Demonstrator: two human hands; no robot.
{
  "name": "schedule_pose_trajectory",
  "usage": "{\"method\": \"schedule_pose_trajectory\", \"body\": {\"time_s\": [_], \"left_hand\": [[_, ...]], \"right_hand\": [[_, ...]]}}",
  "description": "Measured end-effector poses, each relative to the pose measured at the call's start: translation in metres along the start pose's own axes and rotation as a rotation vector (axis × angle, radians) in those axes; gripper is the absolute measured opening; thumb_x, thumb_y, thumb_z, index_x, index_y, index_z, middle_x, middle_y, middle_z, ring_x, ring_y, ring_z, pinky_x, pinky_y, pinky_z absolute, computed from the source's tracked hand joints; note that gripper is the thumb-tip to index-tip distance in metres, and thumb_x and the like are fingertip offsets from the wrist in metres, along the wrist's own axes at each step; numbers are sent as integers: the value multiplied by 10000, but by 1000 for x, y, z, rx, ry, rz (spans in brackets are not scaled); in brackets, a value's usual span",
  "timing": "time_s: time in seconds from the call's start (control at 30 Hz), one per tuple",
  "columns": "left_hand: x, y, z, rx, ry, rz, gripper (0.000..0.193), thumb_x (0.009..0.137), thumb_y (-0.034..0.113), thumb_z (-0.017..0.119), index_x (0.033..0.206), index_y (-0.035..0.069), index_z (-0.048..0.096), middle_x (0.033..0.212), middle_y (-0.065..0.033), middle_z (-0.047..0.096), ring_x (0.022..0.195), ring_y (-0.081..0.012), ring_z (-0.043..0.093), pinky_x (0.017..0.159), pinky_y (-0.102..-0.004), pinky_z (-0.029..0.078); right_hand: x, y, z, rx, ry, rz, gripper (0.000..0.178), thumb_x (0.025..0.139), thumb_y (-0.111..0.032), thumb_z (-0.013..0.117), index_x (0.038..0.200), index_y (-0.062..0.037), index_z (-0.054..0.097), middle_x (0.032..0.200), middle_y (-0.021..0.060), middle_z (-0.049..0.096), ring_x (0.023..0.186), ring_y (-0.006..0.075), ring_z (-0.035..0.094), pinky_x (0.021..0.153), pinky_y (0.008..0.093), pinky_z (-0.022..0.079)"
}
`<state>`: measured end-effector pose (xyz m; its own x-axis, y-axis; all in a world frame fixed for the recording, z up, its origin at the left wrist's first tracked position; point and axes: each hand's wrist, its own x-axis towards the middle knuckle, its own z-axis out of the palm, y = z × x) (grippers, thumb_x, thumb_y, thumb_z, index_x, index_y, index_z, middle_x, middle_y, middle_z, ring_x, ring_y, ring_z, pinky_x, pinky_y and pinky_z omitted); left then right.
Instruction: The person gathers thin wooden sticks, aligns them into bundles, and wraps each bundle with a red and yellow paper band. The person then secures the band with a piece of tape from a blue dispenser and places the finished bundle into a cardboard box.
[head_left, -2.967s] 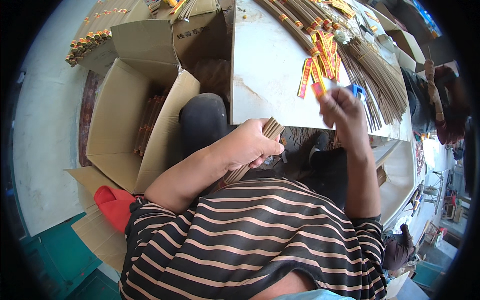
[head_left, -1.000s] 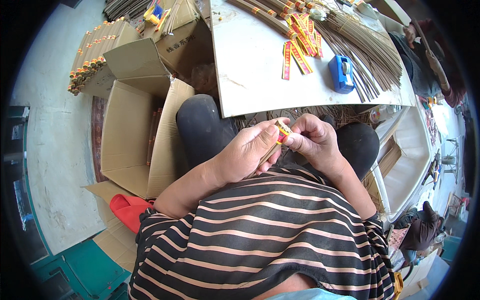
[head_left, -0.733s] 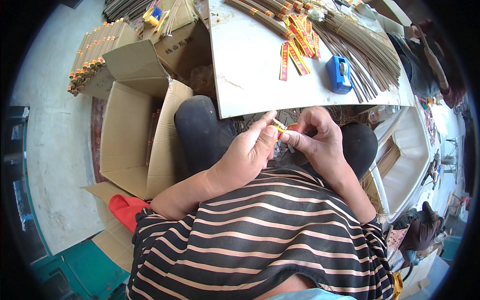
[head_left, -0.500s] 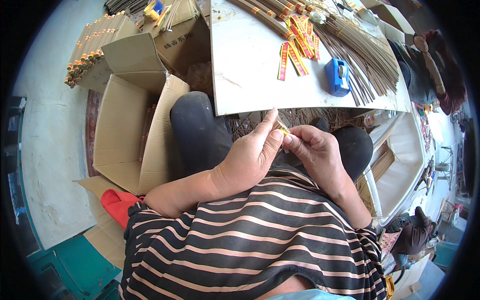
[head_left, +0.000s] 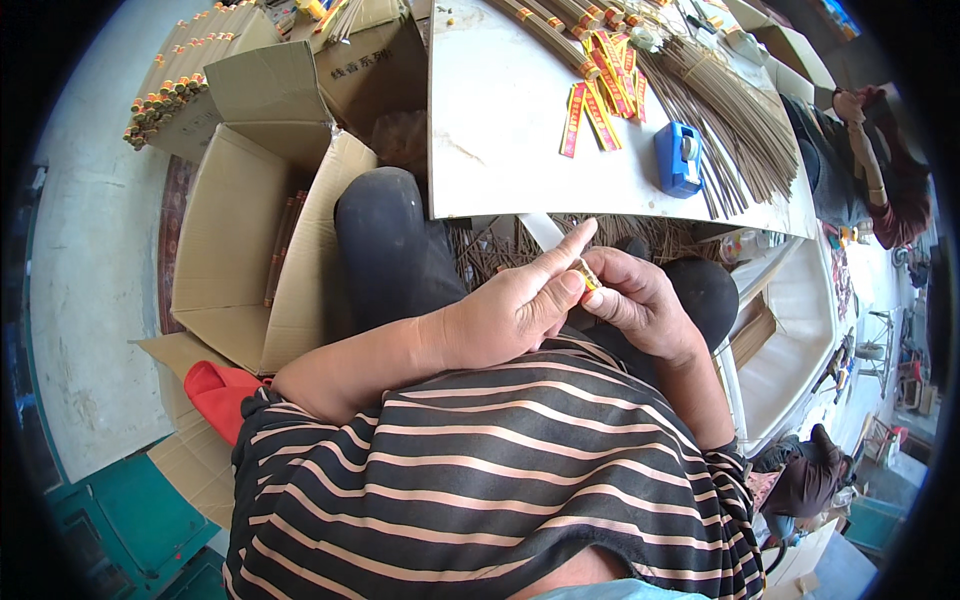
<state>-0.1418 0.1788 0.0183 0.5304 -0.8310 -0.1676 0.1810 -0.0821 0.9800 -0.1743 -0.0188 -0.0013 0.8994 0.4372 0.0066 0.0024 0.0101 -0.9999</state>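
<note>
In front of my lap, my left hand (head_left: 513,308) and my right hand (head_left: 645,300) meet just short of the table edge. Between their fingertips is a bundle of incense sticks (head_left: 588,278) with a yellow and red paper band round it. Only a short part of the bundle shows; the rest is hidden by my hands. My left thumb presses on the band, and its index finger points away past the bundle. My right thumb and fingers pinch the band from the other side.
On the white table (head_left: 510,150) lie red and yellow paper labels (head_left: 610,85), a blue tape dispenser (head_left: 679,160) and loose incense sticks (head_left: 735,115). An open cardboard box (head_left: 235,235) stands at my left. Banded bundles (head_left: 185,75) are stacked farther left. Another person (head_left: 850,150) is at far right.
My hands have shifted slightly right, and more of the red and yellow band shows between my fingers. A pale strip has come into view below the table edge.
</note>
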Motion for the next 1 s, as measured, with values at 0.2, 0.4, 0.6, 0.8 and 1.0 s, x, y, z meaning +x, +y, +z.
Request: {"method": "schedule_pose_trajectory", "body": {"time_s": [0.2,0.4,0.6,0.8,1.0], "left_hand": [[6,-7,-5,-192,-55,-2,816,932,439,383,1394,32,-152,885,-45,399,618,-64,443,482,-172,399],[8,-7,-6,-316,-86,-110,887,913,445,436,1378,32,-196,813,-52,445,614,-66,443,486,-174,394],[13,-14,-2,-265,-33,-98,899,924,389,466,1350,-33,-204,656,-36,495,509,-50,445,473,-168,408],[15,-18,0,-324,-2,-130,885,924,378,470,1353,-59,-170,642,-40,507,504,-54,456,445,-173,384],[14,-11,-1,-384,-7,-177,893,916,371,496,1362,-53,-151,616,-42,507,473,-59,440,432,-176,374]], "right_hand": [[1,1,-7,-39,-41,-14,223,859,-208,612,966,-15,581,841,35,562,781,122,527,688,252,434],[0,-2,-11,30,-84,22,203,851,-181,629,964,-20,582,830,19,561,754,99,506,669,243,425],[-2,-19,-12,69,-80,191,237,836,-169,643,984,7,586,828,13,580,765,77,519,679,227,439],[-1,-21,-15,44,-77,245,257,825,-157,644,996,27,591,837,19,589,764,69,525,682,211,443],[1,-26,-11,64,-6,335,250,804,-130,658,984,35,602,827,7,582,752,62,527,674,202,447]]}}
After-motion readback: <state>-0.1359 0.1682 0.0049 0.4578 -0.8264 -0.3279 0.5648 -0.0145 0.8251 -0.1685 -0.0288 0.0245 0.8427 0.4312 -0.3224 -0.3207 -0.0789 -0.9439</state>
